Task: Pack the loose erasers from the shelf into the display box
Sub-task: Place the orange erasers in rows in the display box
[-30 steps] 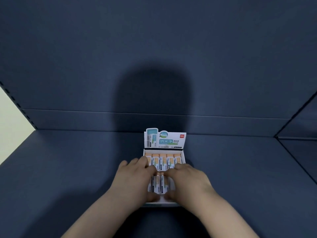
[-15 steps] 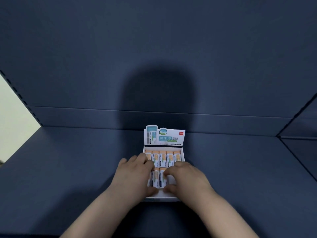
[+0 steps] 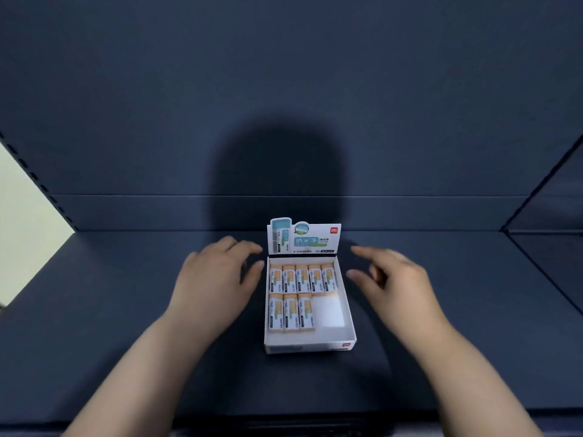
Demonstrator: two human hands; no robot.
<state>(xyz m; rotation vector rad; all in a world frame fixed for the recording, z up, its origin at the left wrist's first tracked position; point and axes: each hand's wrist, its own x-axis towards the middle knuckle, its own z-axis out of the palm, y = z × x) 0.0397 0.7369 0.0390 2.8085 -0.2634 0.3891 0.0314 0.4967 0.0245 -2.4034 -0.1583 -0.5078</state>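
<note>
A white display box (image 3: 310,346) with an upright printed header card (image 3: 304,236) stands in the middle of the dark blue shelf. Inside lie several orange-and-white erasers (image 3: 303,279) in a full back row, and three more (image 3: 291,312) fill the front row's left part. The front right corner of the box shows bare white floor. My left hand (image 3: 217,279) hovers just left of the box, fingers relaxed and holding nothing. My right hand (image 3: 394,282) hovers just right of it, fingers spread, also holding nothing. No loose eraser shows on the shelf.
The shelf board (image 3: 126,310) runs wide to both sides of the box. A blue back panel (image 3: 284,121) rises behind it. A slotted upright (image 3: 38,181) edges the left side, and a neighbouring shelf bay (image 3: 549,247) adjoins on the right.
Both hands have lifted off the erasers in the box and moved apart, the left to the box's left side and the right to its right side.
</note>
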